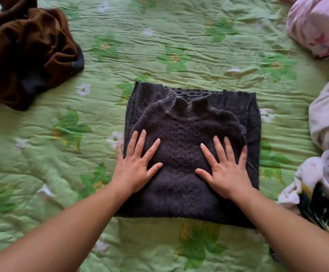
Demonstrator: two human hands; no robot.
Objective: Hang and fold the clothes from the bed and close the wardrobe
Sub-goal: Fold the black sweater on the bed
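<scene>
Forearms stretched out from the near edge, both bare. Left hand (135, 166) and right hand (226, 170) lay flat on the dark knit sweater (181, 124), fingers straight and spread, palms pressing down, nothing pinched. Sweater sat folded into a rough square mid-bed on the green floral bedspread (179, 46), ribbed collar on top toward the far side. Chunky knit, so judged soft, floppy, fairly heavy, not slippery, not fragile. Fold would likely sag open if lifted by one edge. Best hold looked like both hands slid under the left and right sides, carrying it flat. Pale crumpled clothes (328, 124) lay just right of it. Farther off, a brown velvety garment (28, 50) was bunched far left, and a pink bundle (317, 26) sat far right. Could not tell what the bundle was.
</scene>
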